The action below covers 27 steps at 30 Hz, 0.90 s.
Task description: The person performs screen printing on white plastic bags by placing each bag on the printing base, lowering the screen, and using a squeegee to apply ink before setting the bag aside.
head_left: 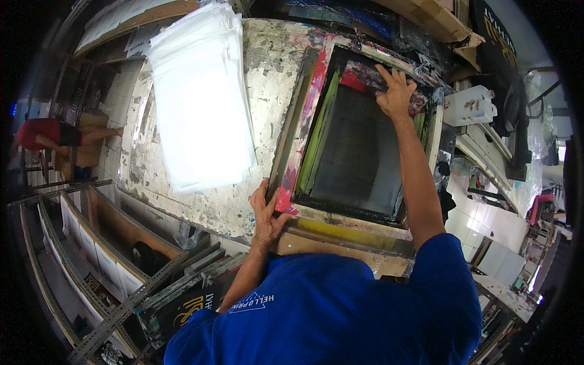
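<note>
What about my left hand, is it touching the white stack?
No, your left hand touches the near left corner of the screen frame, apart from the white stack.

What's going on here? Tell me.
A person in a blue shirt is working over a framed screen on a stained table. Their left hand is at its near-left corner; the right hand is on an ink-stained bar at the far end of the dark mesh. White sheets lie stacked to the left.
</note>
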Tool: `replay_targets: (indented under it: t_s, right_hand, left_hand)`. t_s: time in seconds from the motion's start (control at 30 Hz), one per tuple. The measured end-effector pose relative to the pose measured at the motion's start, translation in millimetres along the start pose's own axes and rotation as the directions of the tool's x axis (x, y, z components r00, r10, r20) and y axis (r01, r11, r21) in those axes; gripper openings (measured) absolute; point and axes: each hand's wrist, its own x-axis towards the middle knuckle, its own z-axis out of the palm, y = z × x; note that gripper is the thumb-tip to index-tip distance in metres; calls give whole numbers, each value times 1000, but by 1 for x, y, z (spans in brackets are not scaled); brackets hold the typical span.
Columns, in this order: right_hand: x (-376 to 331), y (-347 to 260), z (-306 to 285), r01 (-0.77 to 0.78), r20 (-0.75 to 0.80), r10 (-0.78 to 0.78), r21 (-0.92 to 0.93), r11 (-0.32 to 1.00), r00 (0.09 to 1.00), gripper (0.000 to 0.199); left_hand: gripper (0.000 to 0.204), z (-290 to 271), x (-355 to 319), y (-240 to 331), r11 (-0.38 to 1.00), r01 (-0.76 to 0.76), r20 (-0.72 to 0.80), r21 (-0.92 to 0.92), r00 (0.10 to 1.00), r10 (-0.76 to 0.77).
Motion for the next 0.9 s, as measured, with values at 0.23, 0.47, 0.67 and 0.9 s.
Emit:
replay_targets:
  t_s: [0.23,0.47,0.67,0.9]
  right_hand:
    - [62,49,4,14,81,-18,55,998,997,65]
    - [71,35,-19,-102,93,77,307,946,993,61]
    - [25,44,-50,-298,170,247,641,708,954,68]
    - [-103,-91,-167,-364,304,207,674,643,930,70]
  left_hand:
    - [75,3,-1,-6,998,-40,-39,-54,999,38]
    - [74,0,-2,2,998,-43,-75,-55,996,39]
    - [75,0,1,8,990,-18,-39,-142,999,13]
    - [84,0,7,19,957,-154,-247,-247,965,91]
